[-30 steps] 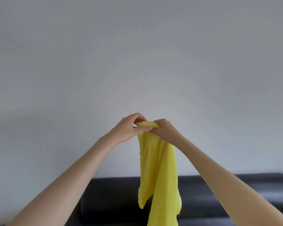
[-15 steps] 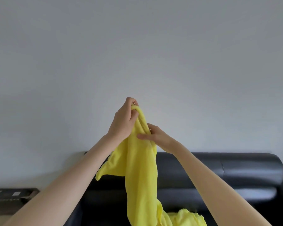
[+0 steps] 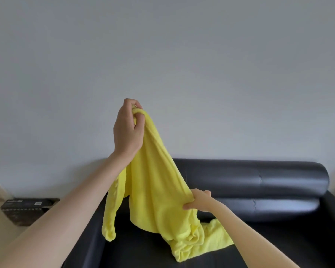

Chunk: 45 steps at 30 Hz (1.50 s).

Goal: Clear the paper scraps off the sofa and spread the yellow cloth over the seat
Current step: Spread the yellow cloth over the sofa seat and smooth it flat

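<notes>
Yellow cloth (image 3: 159, 190): top edge bunched high in left hand (image 3: 127, 130), side edge pinched lower by right hand (image 3: 198, 200), apparently to open it out, tail crumpled on black sofa (image 3: 259, 178) seat.

One yellow cloth (image 3: 159, 190) and one black sofa (image 3: 259, 182) are in view. Two hands show, plus one dark box (image 3: 27, 207) far left.
</notes>
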Tool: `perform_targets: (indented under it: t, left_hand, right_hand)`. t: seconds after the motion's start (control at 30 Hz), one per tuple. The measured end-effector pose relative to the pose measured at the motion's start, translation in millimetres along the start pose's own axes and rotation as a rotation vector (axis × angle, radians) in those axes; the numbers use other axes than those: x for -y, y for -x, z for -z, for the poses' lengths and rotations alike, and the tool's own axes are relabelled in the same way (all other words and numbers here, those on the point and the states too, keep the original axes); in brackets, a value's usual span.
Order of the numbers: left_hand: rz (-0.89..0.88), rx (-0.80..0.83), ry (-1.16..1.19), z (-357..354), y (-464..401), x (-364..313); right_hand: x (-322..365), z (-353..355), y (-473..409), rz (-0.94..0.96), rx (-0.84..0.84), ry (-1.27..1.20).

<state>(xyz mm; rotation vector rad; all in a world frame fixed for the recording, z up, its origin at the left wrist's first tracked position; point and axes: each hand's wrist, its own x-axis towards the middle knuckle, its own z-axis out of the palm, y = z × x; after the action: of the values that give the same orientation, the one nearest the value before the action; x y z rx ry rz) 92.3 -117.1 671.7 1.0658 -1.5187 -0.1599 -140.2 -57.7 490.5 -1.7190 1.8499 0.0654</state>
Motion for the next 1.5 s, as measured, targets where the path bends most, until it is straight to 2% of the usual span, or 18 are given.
perform_targets:
  t: [0.13,0.2,0.33,0.5,0.57,0.63,0.67,0.77,0.8,0.87,0.9,0.97,1.17,1.3,1.5]
  left_hand:
    - [0.127,-0.082,0.044,19.2,40.4,-8.3]
    - [0.217,-0.152,0.113,30.6,59.4,-11.8]
    - [0.313,-0.199,0.156,52.4,83.1,-15.6]
    - [0.396,-0.245,0.177,73.5,89.4,-32.4]
    - [0.41,-0.264,0.196,77.7,91.1,-42.3]
    - [0.387,-0.27,0.183,78.1,94.2,-54.2]
    - [0.384,-0.268,0.171,76.7,96.5,-60.0]
    - [0.467,-0.278,0.154,71.2,105.1,-69.1]
    - [0.51,-0.297,0.161,70.3,109.1,-70.9]
    - [0.54,-0.328,0.168,69.3,117.9,-75.1]
    - [0.528,-0.342,0.159,69.5,121.4,-77.3]
    - [0.529,-0.37,0.165,68.1,127.0,-83.3]
    - [0.557,-0.411,0.184,63.4,144.5,-114.7]
    - [0.573,-0.448,0.159,63.7,151.0,-130.6]
    - [0.567,-0.461,0.05,65.3,153.0,-128.2]
  right_hand:
    - [-25.8,-16.4,30.0,-0.149,-0.338,0.072]
    - [-45.0,-19.5,47.7,-0.224,-0.488,0.003]
    - [-75.1,-10.2,75.0,-0.241,-0.63,-0.496]
    - [-71.6,38.3,127.0,-0.164,-0.868,-0.91]
    - [-66.3,70.1,154.6,-0.145,-1.099,-0.927]
    - [-59.1,96.8,178.0,-0.145,-1.335,-0.799]
    - [-55.4,107.2,186.0,-0.119,-1.338,-0.668]
    - [-52.9,123.8,199.4,-0.127,-0.927,-0.125]
    - [-55.5,131.0,206.5,-0.151,-0.921,-0.111]
    - [-65.8,145.0,222.4,-0.135,-1.083,-0.29]
    - [-68.6,148.7,229.5,-0.112,-1.11,-0.322]
    - [-73.9,149.8,243.8,-0.069,-1.052,-0.26]
    - [-98.0,162.4,282.8,0.003,-0.993,-0.33]
    - [-102.5,173.3,305.6,0.047,-0.924,-0.28]
    - [-101.6,190.5,319.8,0.001,-0.741,-0.142]
